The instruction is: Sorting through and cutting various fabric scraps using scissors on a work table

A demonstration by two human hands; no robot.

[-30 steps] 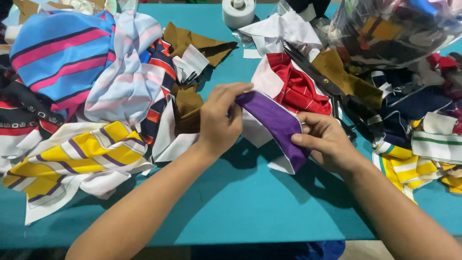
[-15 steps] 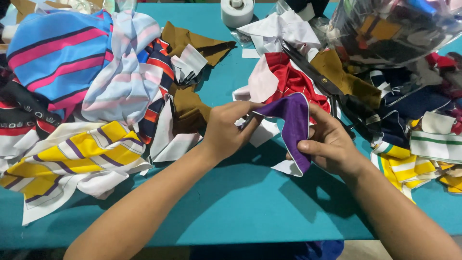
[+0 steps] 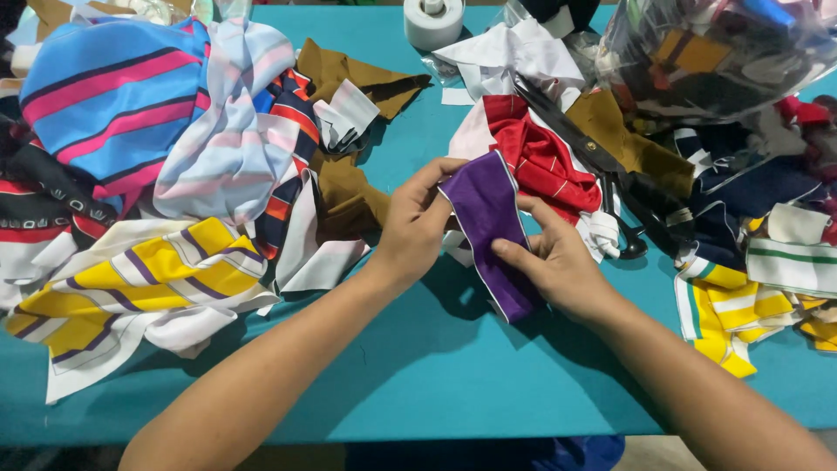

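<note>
Fingers of left hand [image 3: 417,228] and right hand [image 3: 558,266] pinch purple cloth strip [image 3: 490,228] (white-edged), each grip clamped.

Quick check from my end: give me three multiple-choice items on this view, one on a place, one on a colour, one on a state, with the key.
1. Where do the scissors lie?
A. right of the red cloth
B. on the yellow striped cloth
C. under the tape roll

2. What colour is the strip in the hands?
A. green
B. purple
C. orange

3. How is the strip held?
A. lying free on the table
B. by the right hand only
C. by both hands

Key: 1 A, the blades run along the red cloth's right edge. 2 B, purple with a pale edge. 3 C, left hand and right hand both pinch it.
</note>
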